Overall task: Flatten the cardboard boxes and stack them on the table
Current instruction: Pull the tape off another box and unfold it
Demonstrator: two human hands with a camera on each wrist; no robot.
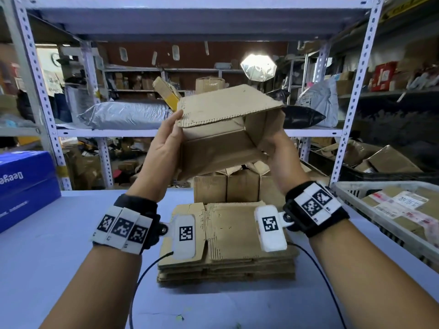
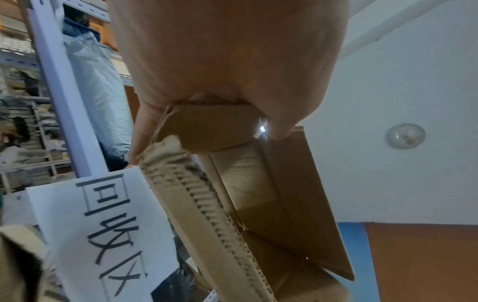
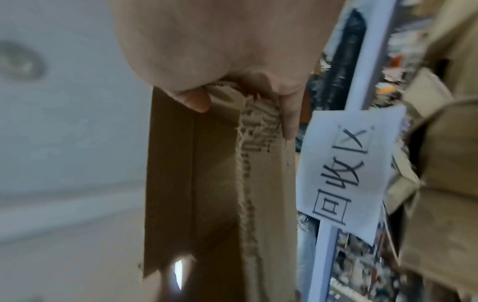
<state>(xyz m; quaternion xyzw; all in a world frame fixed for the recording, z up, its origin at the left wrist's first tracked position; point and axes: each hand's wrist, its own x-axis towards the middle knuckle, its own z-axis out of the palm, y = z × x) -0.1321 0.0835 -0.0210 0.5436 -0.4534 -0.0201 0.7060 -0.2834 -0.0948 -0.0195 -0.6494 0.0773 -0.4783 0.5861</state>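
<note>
I hold an open brown cardboard box (image 1: 223, 134) up at chest height above the table, its open end facing me. My left hand (image 1: 166, 141) grips its left wall, thumb inside and fingers outside, as the left wrist view shows on the box (image 2: 253, 183). My right hand (image 1: 278, 150) grips the right wall of the box (image 3: 196, 183) the same way. Below the box, a stack of flattened boxes (image 1: 225, 245) lies on the pale table (image 1: 71, 269). Behind the stack stand a few unflattened boxes (image 1: 237, 188).
A blue carton (image 1: 26, 186) sits at the table's left edge. A white crate (image 1: 384, 210) with labelled parcels is at the right. Metal shelving (image 1: 190, 132) with grey and black mailer bags rises behind the table. Wrist-camera cables trail over the table.
</note>
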